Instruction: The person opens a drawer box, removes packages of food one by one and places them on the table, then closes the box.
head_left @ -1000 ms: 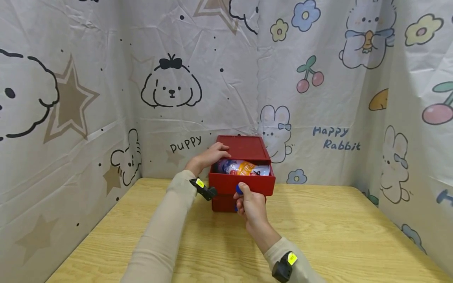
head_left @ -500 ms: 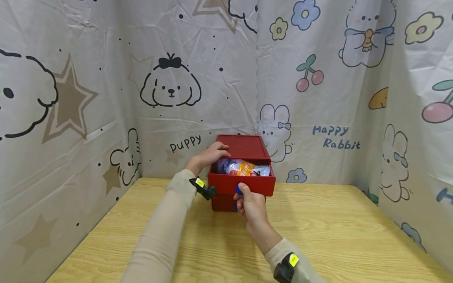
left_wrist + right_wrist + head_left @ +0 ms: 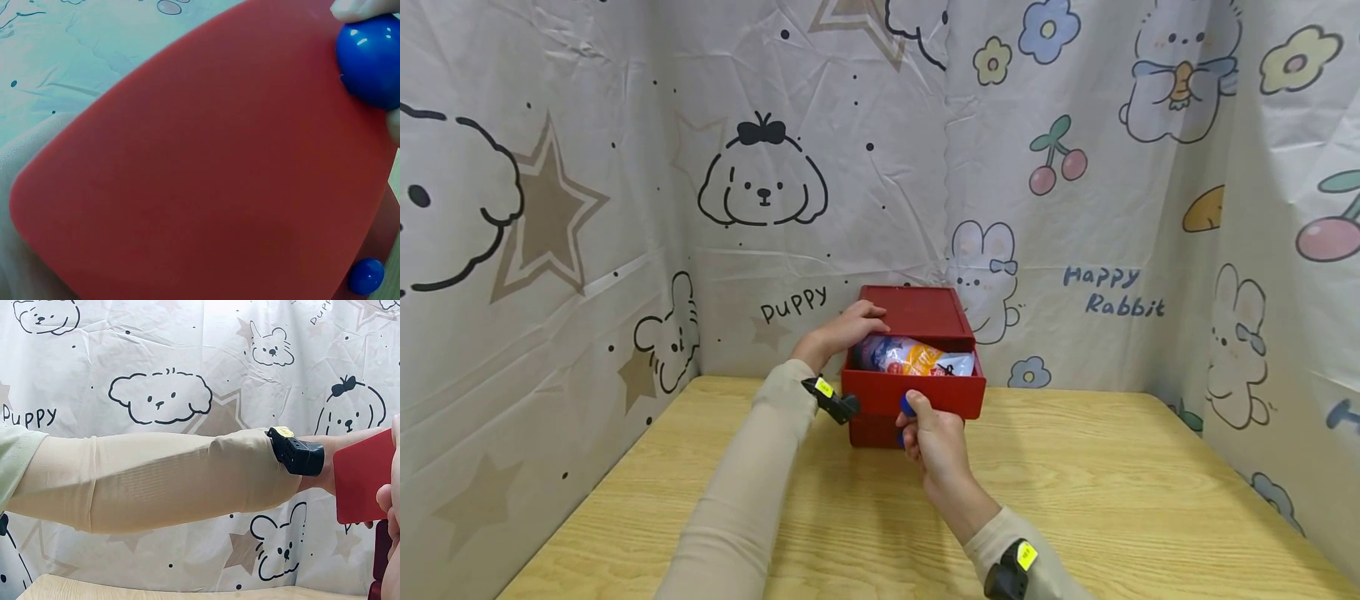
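In the head view a small red two-drawer box stands at the back of the table. Its upper drawer is partly pulled out, and a shiny blue, orange and white plastic packet lies inside. My right hand pinches the blue knob on that drawer's front between thumb and fingers. The lower drawer is closed and has its own blue knob. My left hand rests on the left edge of the box's top, its fingers lying over the lid; its underside is hidden.
A light wood table extends in front of the box and to both sides. Printed cloth hangs close behind the box and along both sides. Black wrist cameras sit on both sleeves.
The upper drawer has come very slightly further out toward me, with my right hand on its knob. My left hand stays in place on the box.
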{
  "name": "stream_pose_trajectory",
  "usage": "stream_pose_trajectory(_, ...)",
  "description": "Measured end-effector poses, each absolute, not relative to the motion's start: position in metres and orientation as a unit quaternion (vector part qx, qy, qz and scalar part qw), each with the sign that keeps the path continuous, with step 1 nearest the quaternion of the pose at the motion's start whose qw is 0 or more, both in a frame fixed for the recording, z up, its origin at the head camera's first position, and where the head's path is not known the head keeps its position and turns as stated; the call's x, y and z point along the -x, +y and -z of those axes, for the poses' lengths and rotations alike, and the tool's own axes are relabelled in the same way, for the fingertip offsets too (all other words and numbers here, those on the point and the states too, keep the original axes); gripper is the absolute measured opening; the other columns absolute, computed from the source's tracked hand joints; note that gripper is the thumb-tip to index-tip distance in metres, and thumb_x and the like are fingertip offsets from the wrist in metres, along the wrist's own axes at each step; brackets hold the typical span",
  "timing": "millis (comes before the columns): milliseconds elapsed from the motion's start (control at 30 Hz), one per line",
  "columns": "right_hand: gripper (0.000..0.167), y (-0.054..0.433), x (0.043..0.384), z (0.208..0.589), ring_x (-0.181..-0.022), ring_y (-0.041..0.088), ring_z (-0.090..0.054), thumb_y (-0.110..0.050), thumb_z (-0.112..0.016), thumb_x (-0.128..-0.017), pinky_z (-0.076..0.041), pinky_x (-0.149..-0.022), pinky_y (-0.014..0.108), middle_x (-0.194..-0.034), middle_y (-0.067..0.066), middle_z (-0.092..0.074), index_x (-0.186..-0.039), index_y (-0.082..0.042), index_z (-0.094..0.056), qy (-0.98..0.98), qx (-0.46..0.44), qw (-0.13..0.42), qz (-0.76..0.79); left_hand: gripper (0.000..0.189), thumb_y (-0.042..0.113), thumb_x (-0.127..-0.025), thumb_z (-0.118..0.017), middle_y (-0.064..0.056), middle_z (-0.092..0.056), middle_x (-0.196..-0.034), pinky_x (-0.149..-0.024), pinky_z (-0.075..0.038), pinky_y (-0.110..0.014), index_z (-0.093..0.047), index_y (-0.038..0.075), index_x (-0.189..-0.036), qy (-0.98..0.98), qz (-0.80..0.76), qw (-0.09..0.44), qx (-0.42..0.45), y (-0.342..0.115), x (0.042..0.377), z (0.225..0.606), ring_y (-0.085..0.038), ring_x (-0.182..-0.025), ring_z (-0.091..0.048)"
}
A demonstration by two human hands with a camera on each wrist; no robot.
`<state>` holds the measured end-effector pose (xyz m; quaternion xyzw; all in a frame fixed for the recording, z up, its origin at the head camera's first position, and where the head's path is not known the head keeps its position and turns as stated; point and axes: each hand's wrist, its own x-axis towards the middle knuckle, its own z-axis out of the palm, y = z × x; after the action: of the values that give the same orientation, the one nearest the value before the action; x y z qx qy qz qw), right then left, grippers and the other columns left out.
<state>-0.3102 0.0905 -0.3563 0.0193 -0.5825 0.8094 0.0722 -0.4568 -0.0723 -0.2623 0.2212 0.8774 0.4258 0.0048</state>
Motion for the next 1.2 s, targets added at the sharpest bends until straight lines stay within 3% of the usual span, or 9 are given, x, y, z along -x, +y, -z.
stream_pose_trajectory(833,0.044,0.09,0.301,0.358,-0.049,0.006,-0.046,-0.037,-0.065,-0.1,-0.038,-0.045,0.017,-0.06,0.001,-0.056,-0.07,-0.006,-0.067,-0.597,-0.006,0.064,-0.8,0.056,0.028,-0.103,-0.051,-0.013,-0.025,-0.166,-0.122,-0.019,-0.046,-0.046,0.003,-0.153,0.876,-0.431,0.007,-0.219,-0.072,0.457,0.263,-0.028,-0.155,-0.015)
stream_pose_trajectory(1200,0.044,0.091,0.298,0.359,-0.048,0.005,-0.045,-0.037,-0.066,-0.1,-0.036,-0.044,0.017,-0.057,-0.001,-0.054,-0.069,-0.007,-0.067,-0.603,-0.008,0.068,-0.795,0.055,0.028,-0.102,-0.053,-0.012,-0.04,-0.155,-0.118,-0.029,-0.047,-0.049,0.005,-0.151,0.871,-0.442,0.006,-0.213,-0.073,0.453,0.262,-0.029,-0.142,-0.036)
